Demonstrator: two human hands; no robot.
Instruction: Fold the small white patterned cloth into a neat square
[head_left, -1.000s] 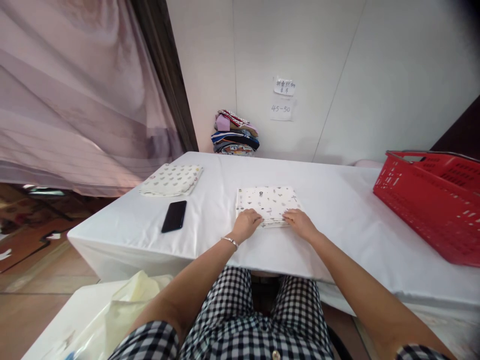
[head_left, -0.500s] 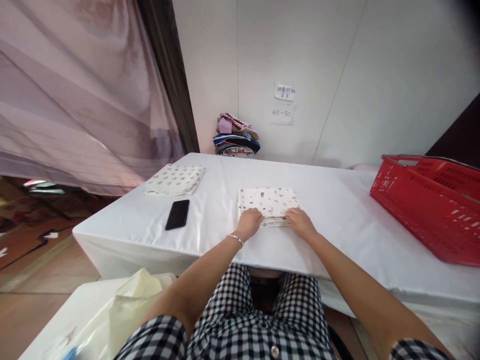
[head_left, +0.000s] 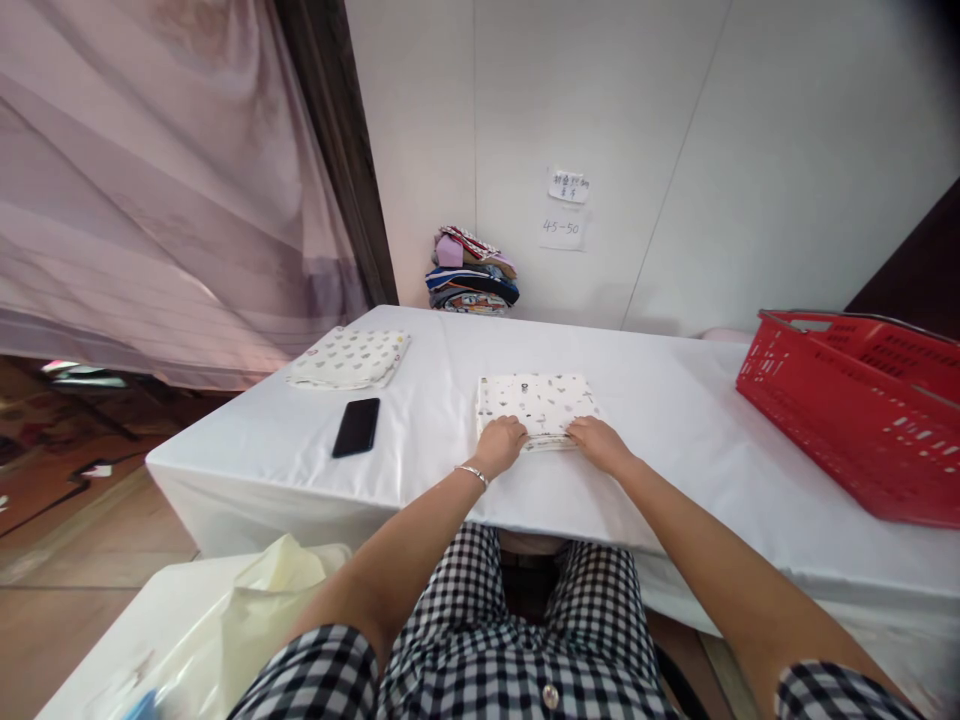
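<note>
The bench (head_left: 675, 400) is long and covered with a white cloth that hangs down over its edges. A folded cloth with little pictures (head_left: 537, 404) lies flat near the front edge, in the middle. A black phone (head_left: 356, 427) lies flat to the left of it, well apart. Past the phone, near the far left corner, lies another folded cloth with small dots (head_left: 349, 357). A red basket (head_left: 847, 420) with holes in its sides sits at the right end. A pile of colourful clothes (head_left: 472, 270) sits at the back by the wall.
</note>
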